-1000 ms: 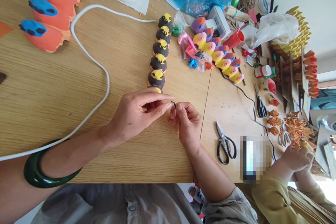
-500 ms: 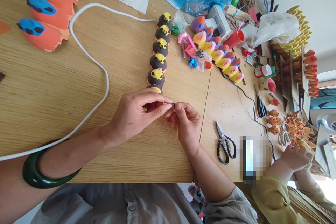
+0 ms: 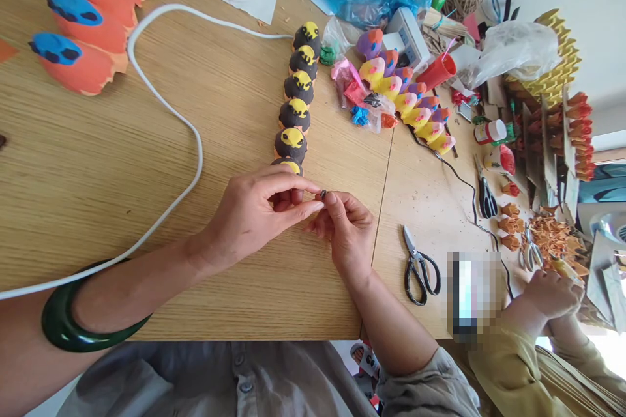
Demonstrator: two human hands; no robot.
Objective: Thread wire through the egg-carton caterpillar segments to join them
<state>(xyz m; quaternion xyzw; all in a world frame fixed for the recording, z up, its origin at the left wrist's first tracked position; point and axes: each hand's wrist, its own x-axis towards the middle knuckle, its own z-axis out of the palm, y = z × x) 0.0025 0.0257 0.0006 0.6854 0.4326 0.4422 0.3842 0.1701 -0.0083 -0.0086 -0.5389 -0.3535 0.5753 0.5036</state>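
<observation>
- Dark bit (image 3: 323,194): just right of the row's near end, above the desk (image 3: 235,300).
- My right hand (image 3: 352,231) pinches it; my left hand (image 3: 252,208) has its fingertips at it, though I can't tell if they grip.
- Row (image 3: 298,116): black and yellow cups, near end partly behind my left hand.
- Cable (image 3: 199,143): left of the row.
- Scissors (image 3: 418,267): right of the row, nearer me.

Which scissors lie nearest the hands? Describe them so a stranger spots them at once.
On the wooden table, find the seam running down beside the right hand. Just right of it lie the scissors. Unlike the black-handled pair farther off, they lie closest to that hand, with wide black loops and bare silver blades.
</observation>
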